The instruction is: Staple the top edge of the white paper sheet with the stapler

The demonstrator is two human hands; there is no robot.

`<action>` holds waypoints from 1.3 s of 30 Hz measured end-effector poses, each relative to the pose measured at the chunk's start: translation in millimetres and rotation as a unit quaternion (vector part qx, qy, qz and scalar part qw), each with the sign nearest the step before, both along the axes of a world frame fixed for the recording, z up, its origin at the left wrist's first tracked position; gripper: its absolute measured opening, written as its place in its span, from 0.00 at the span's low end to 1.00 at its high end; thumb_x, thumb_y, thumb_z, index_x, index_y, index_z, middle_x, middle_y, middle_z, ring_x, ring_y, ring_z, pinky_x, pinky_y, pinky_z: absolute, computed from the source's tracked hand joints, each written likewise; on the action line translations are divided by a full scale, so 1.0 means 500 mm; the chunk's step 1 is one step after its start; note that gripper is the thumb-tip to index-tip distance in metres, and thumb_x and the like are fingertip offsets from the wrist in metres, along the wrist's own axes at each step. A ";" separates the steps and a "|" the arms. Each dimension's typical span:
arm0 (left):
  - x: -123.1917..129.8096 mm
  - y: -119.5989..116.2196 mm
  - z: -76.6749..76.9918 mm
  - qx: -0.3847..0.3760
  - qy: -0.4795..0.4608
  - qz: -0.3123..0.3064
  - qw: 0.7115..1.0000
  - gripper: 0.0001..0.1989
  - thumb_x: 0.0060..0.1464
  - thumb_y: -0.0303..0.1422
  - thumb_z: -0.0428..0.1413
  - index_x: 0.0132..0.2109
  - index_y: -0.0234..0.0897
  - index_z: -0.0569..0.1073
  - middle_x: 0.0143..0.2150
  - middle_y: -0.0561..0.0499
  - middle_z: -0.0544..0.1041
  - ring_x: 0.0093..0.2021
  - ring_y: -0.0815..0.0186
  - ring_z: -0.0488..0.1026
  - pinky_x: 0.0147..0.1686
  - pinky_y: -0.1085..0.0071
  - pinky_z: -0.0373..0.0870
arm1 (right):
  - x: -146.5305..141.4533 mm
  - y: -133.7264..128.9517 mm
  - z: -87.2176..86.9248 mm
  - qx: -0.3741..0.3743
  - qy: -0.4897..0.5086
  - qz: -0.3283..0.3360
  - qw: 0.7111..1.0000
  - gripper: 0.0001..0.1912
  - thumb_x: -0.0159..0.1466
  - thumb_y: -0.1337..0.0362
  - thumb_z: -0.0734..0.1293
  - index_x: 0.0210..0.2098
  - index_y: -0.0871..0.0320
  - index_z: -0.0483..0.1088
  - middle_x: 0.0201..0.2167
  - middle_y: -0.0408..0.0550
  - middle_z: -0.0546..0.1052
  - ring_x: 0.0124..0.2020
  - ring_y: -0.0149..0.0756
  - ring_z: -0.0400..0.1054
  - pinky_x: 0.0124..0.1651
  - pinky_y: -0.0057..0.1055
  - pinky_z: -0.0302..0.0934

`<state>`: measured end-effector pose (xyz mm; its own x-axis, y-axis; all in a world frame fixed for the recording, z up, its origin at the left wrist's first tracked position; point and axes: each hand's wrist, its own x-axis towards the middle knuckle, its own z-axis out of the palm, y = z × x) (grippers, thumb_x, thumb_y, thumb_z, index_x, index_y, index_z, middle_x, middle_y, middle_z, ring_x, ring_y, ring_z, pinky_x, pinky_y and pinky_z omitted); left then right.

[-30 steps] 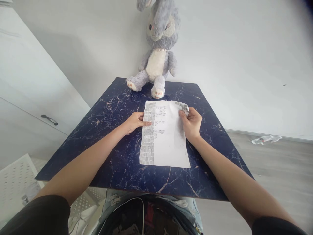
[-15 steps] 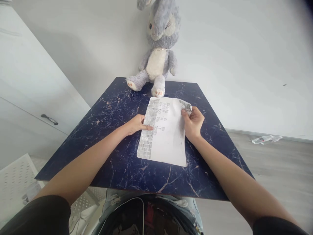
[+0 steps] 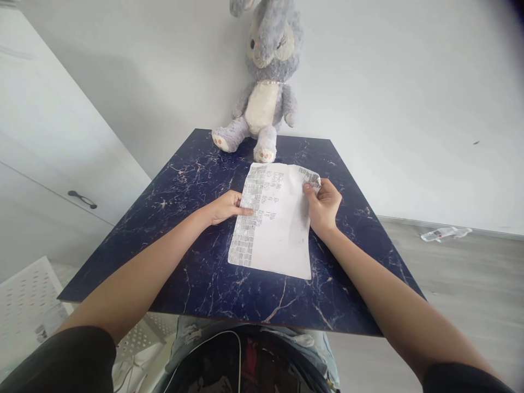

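Observation:
A white sheet of paper [image 3: 282,240] printed with small text blocks is held over the blue marble-patterned table [image 3: 196,245]. Dense grey printing runs down its left edge, and another printed patch marks the top right corner. My left hand [image 3: 227,207] pinches the left edge, thumb on top and the other fingers mostly hidden beneath. At the upper right, my right hand [image 3: 325,207] grips the edge, its thumb pressed on the printed corner. The paper bends slightly near that hand.
A grey plush rabbit [image 3: 264,103] sits at the table's far edge against the wall. White cabinet doors with a dark handle [image 3: 82,200] stand at the left. A perforated white basket [image 3: 28,305] is below left. Clear plastic packaging [image 3: 445,234] lies on the floor at right.
The paper and my left hand have shifted very slightly to the left. My right hand keeps its grip in nearly the same spot.

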<state>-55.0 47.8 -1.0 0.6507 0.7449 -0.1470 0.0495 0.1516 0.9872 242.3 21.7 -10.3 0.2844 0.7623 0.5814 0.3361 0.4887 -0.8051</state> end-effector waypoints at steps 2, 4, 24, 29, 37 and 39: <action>-0.008 0.005 -0.003 -0.015 0.002 -0.018 1.000 0.19 0.48 0.33 0.74 0.47 0.32 0.82 0.45 0.41 0.85 0.45 0.56 0.84 0.51 0.56 0.80 | 0.001 0.000 0.000 -0.001 0.001 0.003 1.000 0.10 0.69 0.54 0.69 0.42 0.54 0.72 0.33 0.44 0.76 0.31 0.34 0.69 0.34 0.32 0.64; -0.014 0.008 -0.005 -0.022 0.001 -0.031 0.999 0.19 0.50 0.33 0.73 0.48 0.32 0.82 0.45 0.41 0.85 0.44 0.58 0.84 0.49 0.59 0.80 | 0.002 0.000 0.000 0.001 0.001 0.003 1.000 0.10 0.69 0.54 0.69 0.42 0.54 0.72 0.33 0.44 0.75 0.31 0.34 0.69 0.33 0.32 0.63; 0.003 -0.003 0.012 0.019 0.030 0.057 0.998 0.25 0.38 0.35 0.78 0.45 0.34 0.84 0.43 0.43 0.86 0.43 0.57 0.84 0.49 0.58 0.81 | 0.006 0.001 0.000 -0.005 0.000 0.004 1.000 0.11 0.69 0.52 0.69 0.42 0.54 0.72 0.33 0.44 0.76 0.30 0.34 0.69 0.32 0.32 0.63; 0.006 -0.004 0.016 0.152 0.156 0.136 0.967 0.22 0.47 0.47 0.73 0.41 0.34 0.83 0.43 0.42 0.85 0.41 0.54 0.83 0.43 0.58 0.79 | -0.002 0.003 -0.008 -0.037 -0.019 0.066 0.997 0.13 0.68 0.51 0.70 0.42 0.54 0.72 0.32 0.43 0.76 0.29 0.34 0.68 0.31 0.31 0.64; -0.009 0.010 0.002 0.428 0.323 0.289 0.793 0.23 0.58 0.38 0.66 0.57 0.36 0.72 0.48 0.42 0.80 0.49 0.53 0.76 0.55 0.55 0.72 | -0.015 0.012 -0.015 -0.110 -0.167 0.106 0.974 0.11 0.66 0.55 0.69 0.34 0.56 0.72 0.24 0.39 0.70 0.24 0.31 0.61 0.27 0.28 0.56; -0.009 0.011 0.001 0.485 0.321 0.233 0.779 0.23 0.61 0.34 0.62 0.61 0.36 0.71 0.57 0.39 0.76 0.58 0.49 0.72 0.62 0.51 0.67 | -0.020 0.006 -0.011 -0.113 -0.206 0.101 0.967 0.10 0.66 0.57 0.68 0.38 0.57 0.75 0.25 0.40 0.73 0.24 0.32 0.63 0.30 0.29 0.59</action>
<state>-59.4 53.4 -0.7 0.3004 0.8414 0.4493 0.7428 -0.5018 0.4431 232.4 24.6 -15.9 -0.1037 0.8985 0.4265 0.5663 0.4058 -0.7174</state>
